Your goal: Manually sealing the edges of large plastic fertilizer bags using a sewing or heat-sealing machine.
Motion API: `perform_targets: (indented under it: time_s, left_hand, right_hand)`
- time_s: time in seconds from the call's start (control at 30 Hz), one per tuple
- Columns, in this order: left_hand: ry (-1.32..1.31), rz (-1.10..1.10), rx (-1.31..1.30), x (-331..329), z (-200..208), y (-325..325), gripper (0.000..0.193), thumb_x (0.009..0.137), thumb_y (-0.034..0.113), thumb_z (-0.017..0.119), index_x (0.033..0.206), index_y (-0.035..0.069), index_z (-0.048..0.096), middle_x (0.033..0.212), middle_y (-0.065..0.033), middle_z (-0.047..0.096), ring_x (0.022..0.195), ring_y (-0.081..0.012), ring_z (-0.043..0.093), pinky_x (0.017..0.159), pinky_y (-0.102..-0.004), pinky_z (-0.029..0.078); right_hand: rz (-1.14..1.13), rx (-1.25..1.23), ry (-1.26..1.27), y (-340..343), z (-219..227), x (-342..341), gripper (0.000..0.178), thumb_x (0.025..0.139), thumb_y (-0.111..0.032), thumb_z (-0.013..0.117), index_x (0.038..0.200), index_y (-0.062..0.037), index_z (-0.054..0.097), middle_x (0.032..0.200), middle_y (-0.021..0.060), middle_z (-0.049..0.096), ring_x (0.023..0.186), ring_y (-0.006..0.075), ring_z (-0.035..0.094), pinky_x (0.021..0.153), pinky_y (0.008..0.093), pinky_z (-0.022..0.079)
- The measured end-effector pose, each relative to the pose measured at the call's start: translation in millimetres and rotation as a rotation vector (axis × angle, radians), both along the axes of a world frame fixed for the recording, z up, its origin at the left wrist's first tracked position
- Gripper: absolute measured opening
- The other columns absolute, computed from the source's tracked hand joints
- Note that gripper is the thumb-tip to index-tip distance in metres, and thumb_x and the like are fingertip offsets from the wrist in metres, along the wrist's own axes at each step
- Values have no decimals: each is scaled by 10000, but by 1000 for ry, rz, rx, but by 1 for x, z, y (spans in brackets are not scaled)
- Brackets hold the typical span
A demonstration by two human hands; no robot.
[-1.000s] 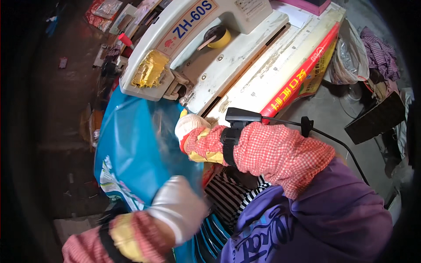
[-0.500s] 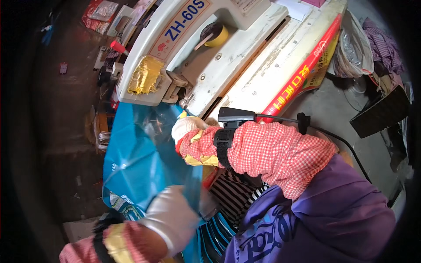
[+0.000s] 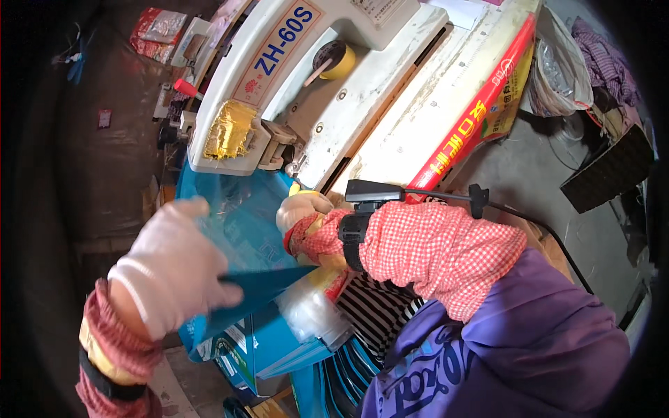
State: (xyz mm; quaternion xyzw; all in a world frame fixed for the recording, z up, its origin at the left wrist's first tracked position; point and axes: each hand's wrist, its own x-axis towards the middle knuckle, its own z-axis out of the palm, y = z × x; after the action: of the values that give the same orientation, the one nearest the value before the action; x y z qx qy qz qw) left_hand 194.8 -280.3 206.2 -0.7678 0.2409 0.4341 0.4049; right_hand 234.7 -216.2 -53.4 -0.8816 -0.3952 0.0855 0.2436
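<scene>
The blue plastic bag (image 3: 254, 240) is spread at eight o'clock from the centre, its upper end run beneath the head of the pale sewing machine (image 3: 244, 78) at ten o'clock. By the white-gloved left hand (image 3: 174, 265), between eight and nine, the bag's folded flap (image 3: 268, 284) is met at the thumb; the fingers are blurred but seen spread apart. The gloved right hand (image 3: 304, 209) is placed just nine-ward of centre, against the bag; its fingers are mostly hidden, so its grip cannot be told. Clear plastic (image 3: 310, 311) is bunched near six o'clock; a yellow round container (image 3: 339, 64) is set at twelve.
</scene>
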Motion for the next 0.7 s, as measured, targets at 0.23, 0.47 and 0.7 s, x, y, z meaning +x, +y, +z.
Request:
perform_targets:
  time_s: [0.23, 0.47, 0.7]
  left_hand:
    - [312, 348, -216, -73, -66, -28, 379, 884, 370, 432, 749, 62, 606, 713, -123, 616, 698, -332, 608, 640, -422, 487]
    - [101, 406, -604, -87, -124, -40, 252, 837, 223, 493, 818, -19, 559, 810, -210, 576, 729, -386, 602, 632, -426, 492]
    - [-60, 680, -1134, 0, -100, 29, 257, 911, 240, 510, 886, -6, 576, 742, -77, 590, 665, -149, 560, 639, -279, 485]
  right_hand:
    - [18, -286, -52, 16, -5, 5, 280, 519, -253, 763, 745, -101, 704, 728, 50, 674, 635, 211, 638, 452, 417, 477]
    - [-129, -63, -23, -13, 5, 4, 202, 519, -205, 744, 670, -87, 680, 667, 44, 656, 594, 213, 624, 462, 384, 472]
    - [-116, 83, -12, -40, -12, 37, 167, 680, -254, 611, 714, -116, 698, 702, 74, 660, 684, 236, 649, 576, 363, 502]
